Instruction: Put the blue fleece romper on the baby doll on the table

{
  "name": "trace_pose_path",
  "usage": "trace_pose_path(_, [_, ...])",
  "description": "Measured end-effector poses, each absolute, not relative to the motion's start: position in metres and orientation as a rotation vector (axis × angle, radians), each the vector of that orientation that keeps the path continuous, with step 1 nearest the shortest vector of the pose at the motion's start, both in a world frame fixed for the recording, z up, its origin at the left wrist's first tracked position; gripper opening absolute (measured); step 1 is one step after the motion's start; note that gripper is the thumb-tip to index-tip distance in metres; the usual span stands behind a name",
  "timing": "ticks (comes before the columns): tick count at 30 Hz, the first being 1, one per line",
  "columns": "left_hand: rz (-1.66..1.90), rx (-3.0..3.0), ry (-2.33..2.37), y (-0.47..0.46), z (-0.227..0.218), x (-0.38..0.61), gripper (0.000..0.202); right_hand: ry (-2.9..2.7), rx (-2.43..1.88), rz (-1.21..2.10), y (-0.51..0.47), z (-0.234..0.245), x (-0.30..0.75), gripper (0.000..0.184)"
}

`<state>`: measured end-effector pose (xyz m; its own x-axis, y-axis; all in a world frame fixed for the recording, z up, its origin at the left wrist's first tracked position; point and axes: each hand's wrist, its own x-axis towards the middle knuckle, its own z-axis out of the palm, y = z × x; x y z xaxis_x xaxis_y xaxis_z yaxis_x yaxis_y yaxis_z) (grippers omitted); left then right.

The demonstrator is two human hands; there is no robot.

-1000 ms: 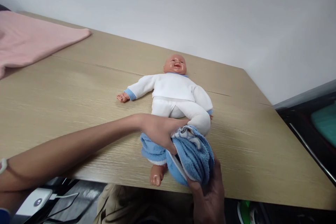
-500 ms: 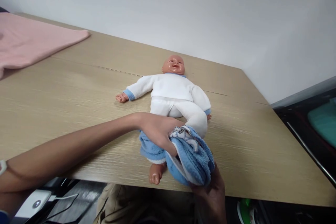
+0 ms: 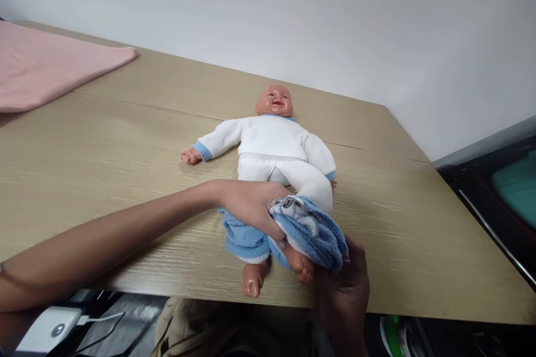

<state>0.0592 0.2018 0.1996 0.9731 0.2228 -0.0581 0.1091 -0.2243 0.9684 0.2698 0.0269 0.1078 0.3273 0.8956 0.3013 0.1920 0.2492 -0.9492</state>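
Note:
A baby doll (image 3: 274,139) in a white top with blue cuffs lies face up on the table, its head toward the wall. Blue fleecy pants (image 3: 247,240) are around its lower legs, with both bare feet sticking out of the leg openings. My left hand (image 3: 255,206) lies across the doll's legs, closed on the bunched pants at their waist; its fingertips are hidden in the cloth. At the right leg of the pants, my right hand (image 3: 345,290) grips the blue cloth beside the doll's foot (image 3: 299,263).
A pink cloth (image 3: 54,64) lies at the table's (image 3: 146,145) far left. A dark object with a teal panel (image 3: 517,189) stands off the right edge. Below the front edge are a white device with a cable (image 3: 50,330) and a green and white item (image 3: 391,334).
The doll's second foot, hidden by the cloth before, now shows out of the pants leg. My right hand has moved slightly right, pulling the cloth back from the foot.

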Motion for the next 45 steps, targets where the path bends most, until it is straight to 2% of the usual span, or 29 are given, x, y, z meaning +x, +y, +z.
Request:
trace_pose_path(2, [0.175,1.871,0.241,0.201,0.200,0.059,0.008,-1.220,-1.263,0.590,0.034,0.116,0.272,0.049])
trace_pose_path(5, [0.298,2.086,0.222,0.200,0.199,0.061,0.022,-1.383,-1.295,0.406,0.047,0.129,0.281,0.023])
trace_pose_path(7, [0.327,2.195,0.205,0.200,0.198,0.061,0.030,-1.487,-1.311,0.377,0.057,0.140,0.290,0.011])
trace_pose_path(11, [0.289,2.252,0.274,0.196,0.205,0.061,0.029,-1.612,-1.260,0.747,0.078,0.156,0.311,0.015])
trace_pose_path(15, [0.381,2.417,0.652,0.184,0.229,0.056,0.025,-1.619,-1.172,0.985,0.093,0.161,0.330,0.024])
trace_pose_path(20, [0.378,2.325,0.682,0.177,0.247,0.052,0.027,-1.811,-1.156,0.907,0.102,0.163,0.342,0.022])
trace_pose_path(24, [0.324,2.169,0.622,0.183,0.239,0.051,0.033,-1.872,-1.149,0.839,0.106,0.166,0.340,0.015])
trace_pose_path(26, [0.344,2.145,0.620,0.185,0.232,0.052,0.030,-1.873,-1.143,0.810,0.107,0.166,0.338,0.013])
trace_pose_path(30, [0.480,2.152,0.737,0.181,0.220,0.058,0.022,-1.907,-1.139,0.719,0.107,0.165,0.335,0.022])
trace_pose_path(34, [0.573,2.093,0.836,0.175,0.214,0.066,0.025,-1.903,-1.136,0.674,0.107,0.164,0.337,0.016])
trace_pose_path(36, [0.535,2.077,0.805,0.175,0.216,0.065,0.027,-1.908,-1.146,0.707,0.107,0.163,0.341,0.019])
trace_pose_path(41, [0.253,2.076,0.705,0.182,0.232,0.055,0.049,-1.894,-1.209,0.964,0.105,0.165,0.356,0.051])
trace_pose_path(45, [0.214,2.089,0.747,0.182,0.237,0.050,0.058,-1.844,-1.149,1.138,0.108,0.174,0.360,0.049])
